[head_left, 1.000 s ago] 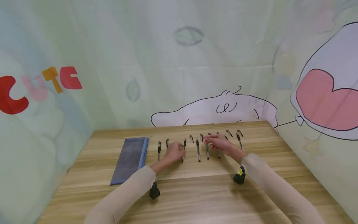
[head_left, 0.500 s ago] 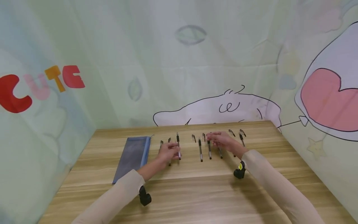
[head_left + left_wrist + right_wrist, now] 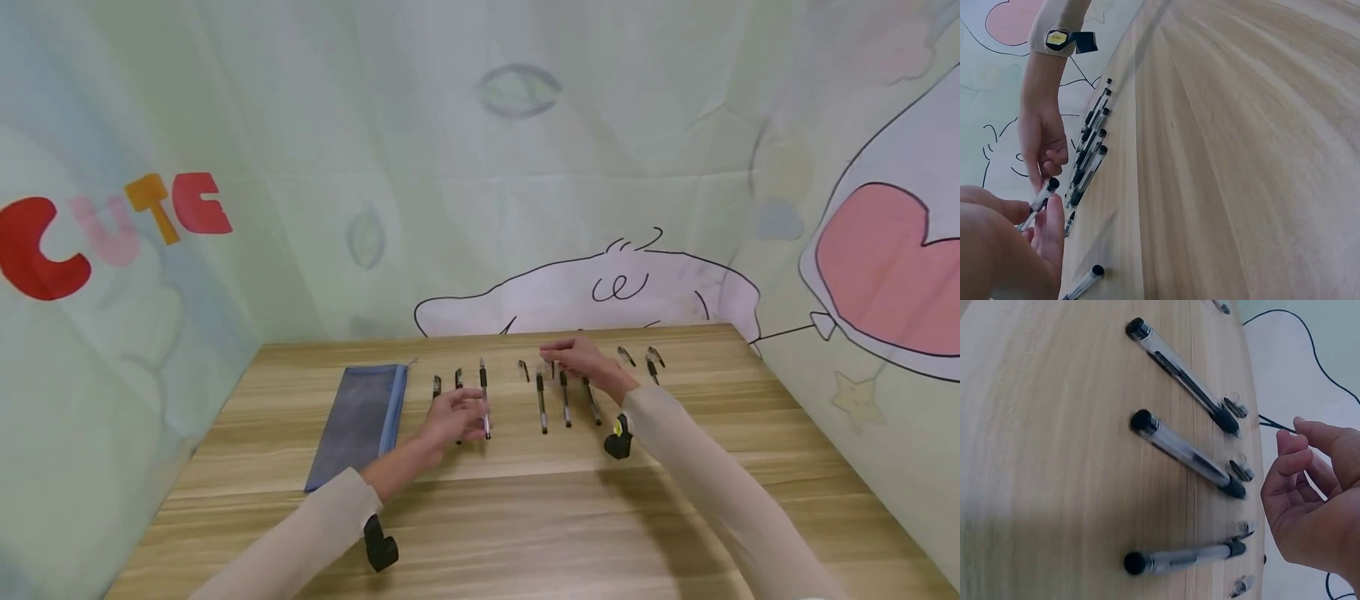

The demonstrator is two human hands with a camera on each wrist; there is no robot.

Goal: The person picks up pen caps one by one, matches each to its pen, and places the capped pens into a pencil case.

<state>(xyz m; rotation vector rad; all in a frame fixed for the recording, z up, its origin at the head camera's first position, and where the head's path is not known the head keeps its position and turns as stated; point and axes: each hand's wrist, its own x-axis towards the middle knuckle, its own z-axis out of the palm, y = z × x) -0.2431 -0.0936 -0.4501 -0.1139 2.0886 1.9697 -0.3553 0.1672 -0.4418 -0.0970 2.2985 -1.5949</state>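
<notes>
Your left hand (image 3: 453,417) pinches a pen (image 3: 483,383) between thumb and fingers, gripping its rear half; the bare tip points past your fingers to the tabletop's far edge. In the left wrist view, the pen's black end shows just beyond your thumb. Your right hand (image 3: 587,360) hangs near the far edge of the tabletop (image 3: 525,533), fingers bent, with the tips close together; you cannot tell from these views whether something small and clear sits between them. Three uncapped pens (image 3: 542,404) lie on the near side of that hand, with their black ends to the near edge. Loose caps (image 3: 524,372) lie beyond the pens, along the far edge.

Your left hand and wrist cover the lower part of the two pens with caps on (image 3: 459,379), to the left of the held one. Your right sleeve (image 3: 697,450) cuts off the rear of the rightmost pen (image 3: 652,371). Your left sleeve (image 3: 330,508) lies near the lower end of the blue pouch (image 3: 351,421), toward the tabletop's left edge.

On the backdrop, you can read CUTE (image 3: 153,217) in coloured letters. The yellow sticker (image 3: 1057,39) on your right wrist camera is too small to read.
</notes>
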